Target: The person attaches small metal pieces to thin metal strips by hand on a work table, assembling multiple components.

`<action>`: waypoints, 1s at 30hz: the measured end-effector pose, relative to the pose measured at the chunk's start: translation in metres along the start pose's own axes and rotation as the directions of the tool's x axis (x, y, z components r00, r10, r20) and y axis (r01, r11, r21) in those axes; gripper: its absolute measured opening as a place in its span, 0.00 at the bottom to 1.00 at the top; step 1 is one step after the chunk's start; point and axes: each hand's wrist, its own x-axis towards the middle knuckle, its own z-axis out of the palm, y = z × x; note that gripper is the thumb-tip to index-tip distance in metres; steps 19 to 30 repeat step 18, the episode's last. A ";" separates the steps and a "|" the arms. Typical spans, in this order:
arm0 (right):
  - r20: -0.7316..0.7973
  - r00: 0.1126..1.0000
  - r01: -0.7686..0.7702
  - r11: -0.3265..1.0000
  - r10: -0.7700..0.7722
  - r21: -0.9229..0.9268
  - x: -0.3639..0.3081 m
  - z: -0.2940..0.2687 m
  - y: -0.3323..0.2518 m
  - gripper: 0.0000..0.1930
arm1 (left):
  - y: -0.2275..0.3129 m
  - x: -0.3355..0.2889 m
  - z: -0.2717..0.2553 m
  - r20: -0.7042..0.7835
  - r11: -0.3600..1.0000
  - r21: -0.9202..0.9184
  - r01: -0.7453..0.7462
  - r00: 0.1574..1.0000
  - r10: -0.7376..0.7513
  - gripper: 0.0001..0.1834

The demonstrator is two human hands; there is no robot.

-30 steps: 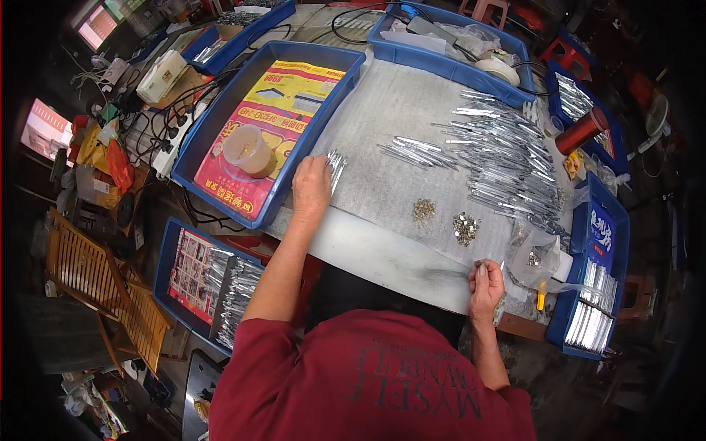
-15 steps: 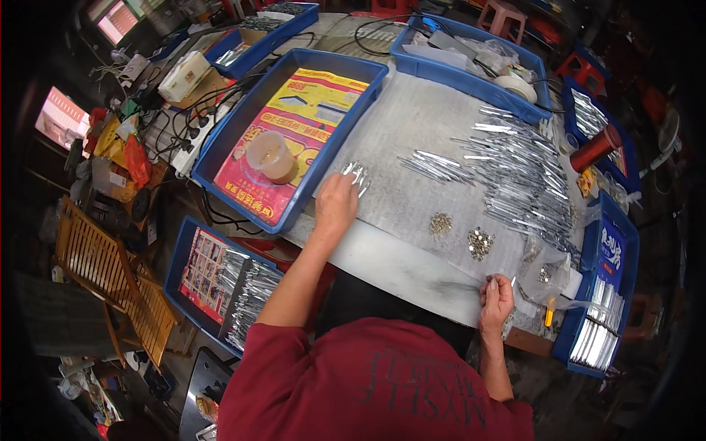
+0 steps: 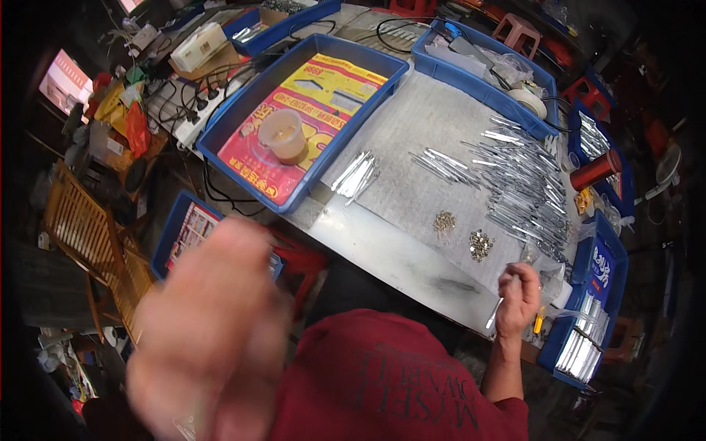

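Note:
My left hand (image 3: 220, 316) is raised close to the camera at the lower left. Motion smears it, so its fingers cannot be made out. At the table's near right edge my right hand (image 3: 519, 300) is closed, and a slim silver metal strip (image 3: 494, 314) sticks out from its fingers toward the lower left. Beyond that hand lie a heap of small shiny metal parts (image 3: 481, 245) and a heap of tiny brassy parts (image 3: 444, 222). A small bundle of metal strips (image 3: 354, 175) lies beside the big blue tray, with another bundle (image 3: 446, 167) farther right.
A large pile of metal strips (image 3: 522, 176) covers the table's right side. The big blue tray (image 3: 309, 192) holds a plastic cup (image 3: 285, 140). More blue trays stand around, one with bundled strips (image 3: 583, 345). A red cylinder (image 3: 596, 170) and a plastic bag (image 3: 546, 273) are at the right.
My left hand has left the small bundle by the big tray and come up toward the camera. My right hand has shifted slightly right, and the strip at it now shows. The view has tilted a little.

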 end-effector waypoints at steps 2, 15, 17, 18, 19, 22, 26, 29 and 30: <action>0.122 0.947 0.295 0.955 -0.296 0.028 0.015 0.008 -0.047 0.06 | 0.017 0.016 -0.010 0.121 0.996 -0.032 0.086 0.989 -0.082 0.20; 0.567 0.509 0.534 0.754 -0.648 0.382 0.032 0.044 -0.166 0.19 | 0.031 0.000 -0.025 0.245 0.980 -0.197 -0.028 0.966 0.077 0.09; 0.594 0.497 0.481 0.771 -0.632 0.418 0.030 0.043 -0.161 0.12 | 0.018 -0.010 -0.023 -0.054 0.907 -0.307 -0.289 0.957 0.286 0.09; 0.620 0.495 0.431 0.792 -0.609 0.433 0.034 0.038 -0.159 0.08 | 0.016 -0.012 -0.033 0.093 0.939 -0.308 -0.152 0.978 0.188 0.08; 0.620 0.495 0.431 0.792 -0.609 0.433 0.034 0.038 -0.159 0.08 | 0.016 -0.012 -0.033 0.093 0.939 -0.308 -0.152 0.978 0.188 0.08; 0.620 0.495 0.431 0.792 -0.609 0.433 0.034 0.038 -0.159 0.08 | 0.016 -0.012 -0.033 0.093 0.939 -0.308 -0.152 0.978 0.188 0.08; 0.620 0.495 0.431 0.792 -0.609 0.433 0.034 0.038 -0.159 0.08 | 0.016 -0.012 -0.033 0.093 0.939 -0.308 -0.152 0.978 0.188 0.08; 0.620 0.495 0.431 0.792 -0.609 0.433 0.034 0.038 -0.159 0.08 | 0.016 -0.012 -0.033 0.093 0.939 -0.308 -0.152 0.978 0.188 0.08; 0.620 0.495 0.431 0.792 -0.609 0.433 0.034 0.038 -0.159 0.08 | 0.016 -0.012 -0.033 0.093 0.939 -0.308 -0.152 0.978 0.188 0.08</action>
